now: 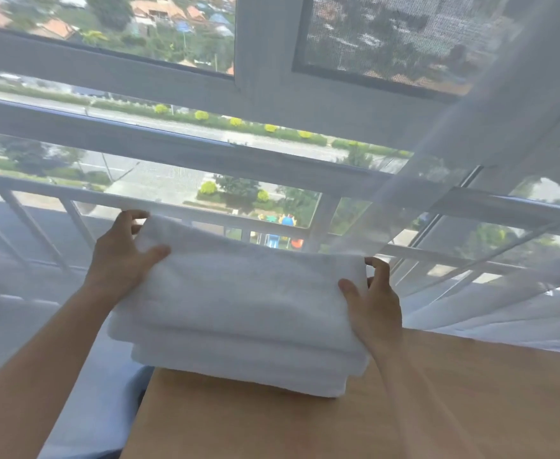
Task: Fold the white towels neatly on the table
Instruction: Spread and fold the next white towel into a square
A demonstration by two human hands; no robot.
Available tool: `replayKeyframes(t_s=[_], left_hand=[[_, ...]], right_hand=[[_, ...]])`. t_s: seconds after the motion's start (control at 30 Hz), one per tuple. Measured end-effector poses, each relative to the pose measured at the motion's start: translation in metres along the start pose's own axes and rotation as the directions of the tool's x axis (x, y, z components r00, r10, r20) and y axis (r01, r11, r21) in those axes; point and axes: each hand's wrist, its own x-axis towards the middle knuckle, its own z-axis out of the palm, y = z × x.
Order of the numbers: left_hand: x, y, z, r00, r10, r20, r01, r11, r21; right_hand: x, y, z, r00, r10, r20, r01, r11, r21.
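Stack of folded white terry towels (pixel 239 313) on the pale wooden table (pixel 454 392), overhanging its corner at 9 o'clock. Long axis from 9 to 3 o'clock, squarely between both hands. Left hand (pixel 123 260) at 9 o'clock, thumb on top, fingers curled round the far end. Right hand (pixel 376 303) at 3 o'clock, pinching the opposite end likewise. Neither nearer. No containers. Sheer white curtain (pixel 471 193) just behind.

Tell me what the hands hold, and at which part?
Both hands hold the top folded towel of the stack on the table: the left hand grips its far left corner, the right hand its right end.
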Motion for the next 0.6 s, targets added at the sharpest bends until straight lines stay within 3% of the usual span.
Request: replayKeyframes(t_s=[0.07, 0.13, 0.2, 0.23, 0.3, 0.37, 0.43, 0.5, 0.6], left_hand=[[-0.005, -0.001, 0.005, 0.999, -0.031, 0.044, 0.027, 0.996, 0.090], [-0.011, 0.004, 0.008, 1.000, 0.028, 0.009, -0.029, 0.954, 0.298], [-0.025, 0.018, 0.017, 0.979, 0.198, -0.049, -0.153, 0.871, 0.466], [-0.035, 0.028, 0.027, 0.958, 0.284, -0.033, -0.237, 0.855, 0.462], [-0.055, 0.051, 0.054, 0.896, 0.425, 0.132, -0.443, 0.829, 0.341], [-0.071, 0.064, 0.082, 0.813, 0.465, 0.351, -0.563, 0.783, 0.265], [-0.078, 0.063, 0.099, 0.767, 0.423, 0.482, -0.607, 0.723, 0.331], [-0.077, 0.052, 0.101, 0.764, 0.368, 0.531, -0.613, 0.671, 0.417], [-0.064, 0.041, 0.090, 0.792, 0.290, 0.538, -0.574, 0.655, 0.492]], right_hand=[[-0.003, -0.002, 0.001, 0.999, 0.032, 0.010, -0.031, 0.996, -0.083], [-0.005, -0.009, 0.000, 0.998, -0.002, -0.060, -0.013, 0.970, -0.242], [-0.012, -0.022, 0.004, 0.967, -0.216, -0.134, 0.131, 0.874, -0.468], [-0.016, -0.030, 0.010, 0.927, -0.349, -0.138, 0.234, 0.825, -0.514], [-0.023, -0.048, 0.028, 0.873, -0.487, -0.029, 0.413, 0.768, -0.490], [-0.029, -0.061, 0.051, 0.875, -0.445, 0.194, 0.483, 0.762, -0.432], [-0.033, -0.056, 0.067, 0.873, -0.333, 0.357, 0.471, 0.767, -0.436], [-0.033, -0.043, 0.071, 0.880, -0.253, 0.402, 0.437, 0.763, -0.476], [-0.027, -0.027, 0.061, 0.905, -0.220, 0.364, 0.398, 0.739, -0.544]])
